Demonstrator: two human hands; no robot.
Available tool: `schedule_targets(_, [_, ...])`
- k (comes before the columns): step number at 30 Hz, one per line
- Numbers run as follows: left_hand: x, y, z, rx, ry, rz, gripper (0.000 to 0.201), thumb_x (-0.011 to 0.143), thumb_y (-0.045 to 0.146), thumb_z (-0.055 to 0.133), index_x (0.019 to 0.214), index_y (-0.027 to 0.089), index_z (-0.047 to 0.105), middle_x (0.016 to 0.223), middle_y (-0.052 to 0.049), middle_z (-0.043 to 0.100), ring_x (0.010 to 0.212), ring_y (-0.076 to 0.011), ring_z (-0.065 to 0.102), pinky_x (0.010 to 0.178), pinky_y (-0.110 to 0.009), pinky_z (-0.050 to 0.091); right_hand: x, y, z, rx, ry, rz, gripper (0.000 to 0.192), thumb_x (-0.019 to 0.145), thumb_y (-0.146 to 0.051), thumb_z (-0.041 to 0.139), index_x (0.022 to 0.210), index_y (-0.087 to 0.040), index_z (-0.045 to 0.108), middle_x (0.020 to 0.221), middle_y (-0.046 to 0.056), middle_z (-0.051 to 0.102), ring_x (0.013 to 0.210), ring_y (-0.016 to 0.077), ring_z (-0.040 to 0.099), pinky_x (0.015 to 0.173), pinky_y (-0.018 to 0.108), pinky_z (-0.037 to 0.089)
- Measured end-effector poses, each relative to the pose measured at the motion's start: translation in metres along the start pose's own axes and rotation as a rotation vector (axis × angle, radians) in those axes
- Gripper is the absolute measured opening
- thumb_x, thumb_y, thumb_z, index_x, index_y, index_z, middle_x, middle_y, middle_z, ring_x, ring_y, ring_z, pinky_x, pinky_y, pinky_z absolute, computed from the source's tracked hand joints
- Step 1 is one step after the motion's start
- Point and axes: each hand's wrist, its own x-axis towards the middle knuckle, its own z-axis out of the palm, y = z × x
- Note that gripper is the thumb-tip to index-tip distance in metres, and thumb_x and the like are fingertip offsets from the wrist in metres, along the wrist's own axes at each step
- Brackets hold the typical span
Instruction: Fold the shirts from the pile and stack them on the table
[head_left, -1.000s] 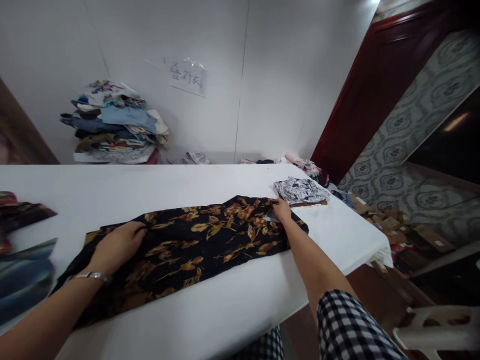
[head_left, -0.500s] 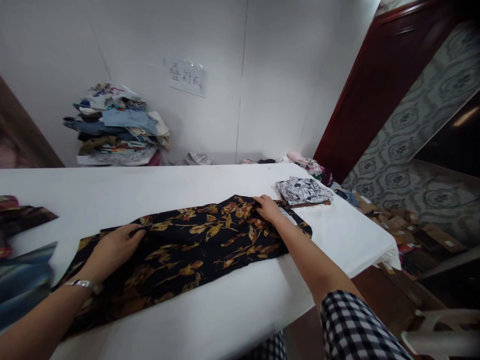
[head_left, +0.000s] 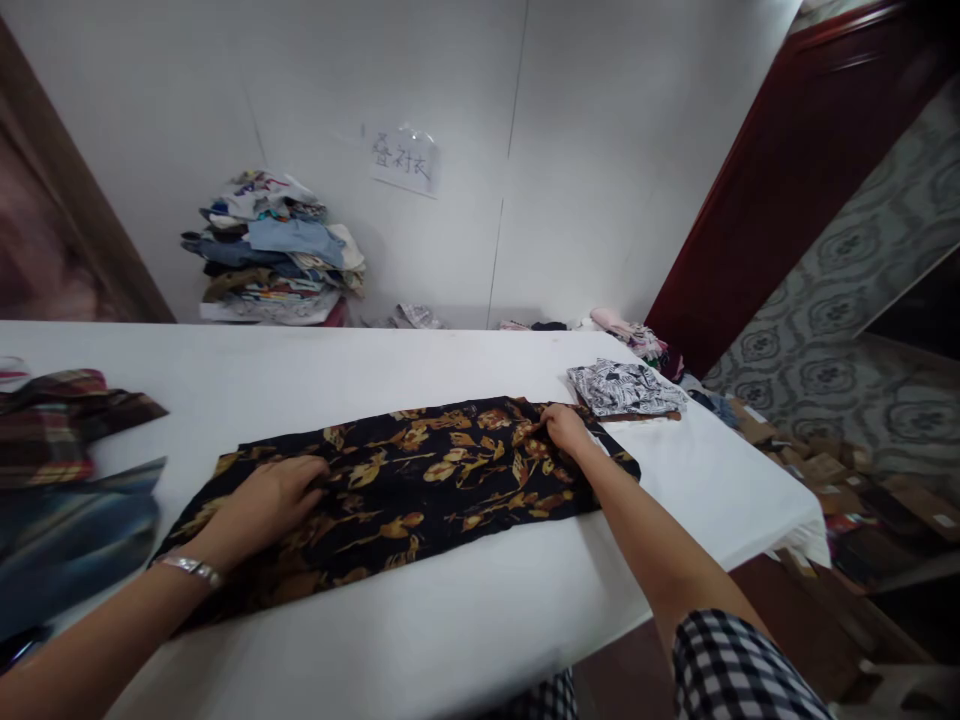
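A black shirt [head_left: 442,470] with a yellow and brown floral print lies in a long, folded strip across the white table. My right hand [head_left: 566,430] pinches the cloth near its right end, by the upper edge. Toward the left part of the shirt, my left hand [head_left: 281,500] has its fingers curled down and closed on the fabric; the fingertips are partly hidden. A silver bracelet [head_left: 193,568] circles my left wrist. Just beyond the shirt's right end is a folded black-and-white printed garment [head_left: 624,387], with something brown under it.
The white table [head_left: 450,620] meets a pale wall bearing a handwritten sign [head_left: 405,163]. A tall clothes pile [head_left: 281,255] stands behind the table. At left lie a plaid garment [head_left: 56,425] and blue denim [head_left: 75,540]. Cardboard boxes [head_left: 825,465] crowd the floor at right.
My left hand has slid right along the shirt's upper side. The right hand has shifted slightly inward and down over the cloth, flattening the raised upper edge. The view has turned a little left.
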Motion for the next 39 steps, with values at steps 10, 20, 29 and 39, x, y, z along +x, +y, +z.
schedule_targets(10, [0.0, -0.006, 0.004, -0.036, 0.05, -0.014, 0.075, 0.076, 0.062, 0.046, 0.135, 0.016, 0.055, 0.143, -0.014, 0.052, 0.132, -0.0288, 0.047, 0.115, -0.04, 0.03, 0.006, -0.042, 0.001, 0.072, 0.045, -0.226, 0.045, 0.093, -0.033, 0.046, 0.135, -0.02, 0.055, 0.144, 0.01, 0.05, 0.135, 0.0226, 0.041, 0.112, 0.037, 0.03])
schedule_targets(20, [-0.003, -0.038, 0.036, 0.191, -0.119, -0.093, 0.047, 0.09, 0.028, 0.037, 0.135, 0.028, 0.055, 0.152, -0.004, 0.04, 0.144, -0.0232, 0.029, 0.114, -0.05, 0.026, -0.011, -0.059, 0.047, -0.133, -0.358, -0.083, 0.067, 0.094, -0.063, 0.03, 0.149, -0.025, 0.035, 0.161, 0.01, 0.018, 0.149, 0.0263, 0.013, 0.117, 0.05, 0.009])
schedule_targets(29, [-0.013, -0.02, 0.03, 0.298, -0.075, -0.007, 0.043, 0.088, 0.039, 0.043, 0.126, 0.032, 0.063, 0.15, -0.005, 0.043, 0.143, -0.0278, 0.032, 0.113, -0.054, 0.026, -0.005, -0.053, 0.028, 0.006, -0.181, -0.049, 0.055, 0.093, -0.052, 0.044, 0.141, -0.026, 0.049, 0.151, 0.004, 0.043, 0.14, 0.0194, 0.037, 0.115, 0.036, 0.027])
schedule_targets(39, [-0.014, -0.02, 0.039, 0.28, -0.011, -0.028, 0.053, 0.085, 0.04, 0.046, 0.135, 0.025, 0.055, 0.151, -0.008, 0.04, 0.142, -0.0276, 0.033, 0.113, -0.052, 0.027, 0.013, 0.002, -0.02, -0.143, -0.041, 0.248, 0.035, 0.09, -0.031, 0.047, 0.109, -0.019, 0.073, 0.115, 0.012, 0.071, 0.112, 0.0264, 0.062, 0.096, 0.035, 0.045])
